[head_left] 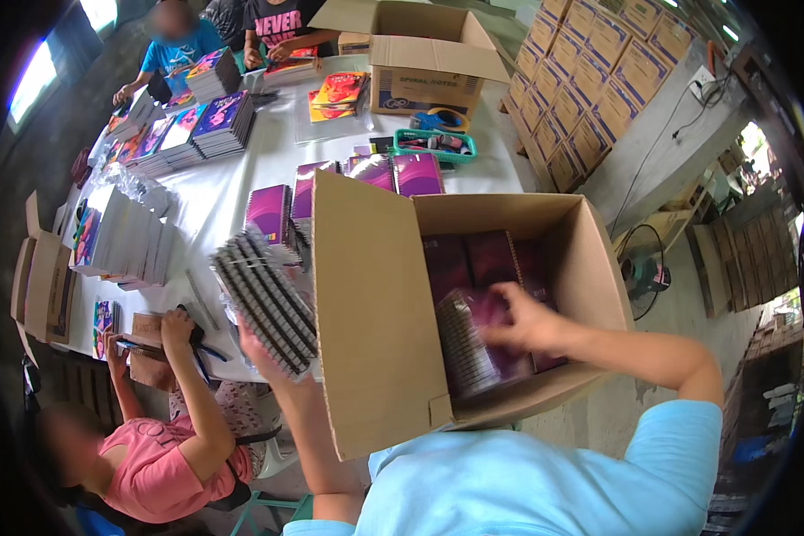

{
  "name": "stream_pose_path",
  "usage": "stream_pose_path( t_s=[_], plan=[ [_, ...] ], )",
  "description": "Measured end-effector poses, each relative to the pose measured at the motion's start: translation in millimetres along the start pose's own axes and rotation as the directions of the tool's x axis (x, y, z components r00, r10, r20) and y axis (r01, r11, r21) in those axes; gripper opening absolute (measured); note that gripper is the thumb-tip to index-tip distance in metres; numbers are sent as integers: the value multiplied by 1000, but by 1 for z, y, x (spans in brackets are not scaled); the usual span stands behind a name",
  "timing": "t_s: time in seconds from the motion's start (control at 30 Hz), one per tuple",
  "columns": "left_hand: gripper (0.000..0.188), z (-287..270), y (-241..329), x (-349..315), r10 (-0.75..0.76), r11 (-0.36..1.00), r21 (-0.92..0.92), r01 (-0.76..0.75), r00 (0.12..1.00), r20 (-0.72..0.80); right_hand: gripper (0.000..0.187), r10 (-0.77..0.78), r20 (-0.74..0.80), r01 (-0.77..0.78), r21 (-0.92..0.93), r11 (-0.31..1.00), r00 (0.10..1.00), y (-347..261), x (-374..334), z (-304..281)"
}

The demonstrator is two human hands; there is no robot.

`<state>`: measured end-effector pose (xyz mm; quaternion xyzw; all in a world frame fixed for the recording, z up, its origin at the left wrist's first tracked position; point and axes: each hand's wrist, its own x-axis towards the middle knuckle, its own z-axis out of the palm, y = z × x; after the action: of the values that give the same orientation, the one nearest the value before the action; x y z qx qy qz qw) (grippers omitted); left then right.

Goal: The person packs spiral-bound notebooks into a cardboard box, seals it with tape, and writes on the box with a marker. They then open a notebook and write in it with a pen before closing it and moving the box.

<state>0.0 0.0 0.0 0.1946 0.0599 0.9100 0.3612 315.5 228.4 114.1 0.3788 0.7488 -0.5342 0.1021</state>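
My left hand [257, 350] is closed around a plastic-wrapped pack of spiral notebooks [268, 299], held up beside the carton's raised flap with several dark spiral bindings showing. Inside the open cardboard carton [588, 277] in front of me, my right hand [525, 323], a little blurred, has its fingers curled on another wrapped pack of spiral notebooks [467, 348]. That pack stands tilted, its bindings toward me. Dark maroon notebooks [489, 257] lie under and behind it in the carton.
Purple notebook stacks [268, 210] stand beyond the flap on the white table [214, 188]. A green basket [433, 145] and a second open carton [429, 76] are farther off. A co-worker in pink [165, 469] sits at left; others work across the table. A fan [643, 268] stands right.
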Motion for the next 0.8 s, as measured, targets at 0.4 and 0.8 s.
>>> stream_pose_path(
  t_s=[0.4,0.8],
  plan=[
    [55,233,-43,-23,93,914,395,-90,996,10,96,-761,-11,740,244,627,649,-114,-78,-40],
    [74,148,-81,-30,-85,96,970,225,972,-217,64,186,74,-199,250,948,980,87,-27,-74]
  ],
)
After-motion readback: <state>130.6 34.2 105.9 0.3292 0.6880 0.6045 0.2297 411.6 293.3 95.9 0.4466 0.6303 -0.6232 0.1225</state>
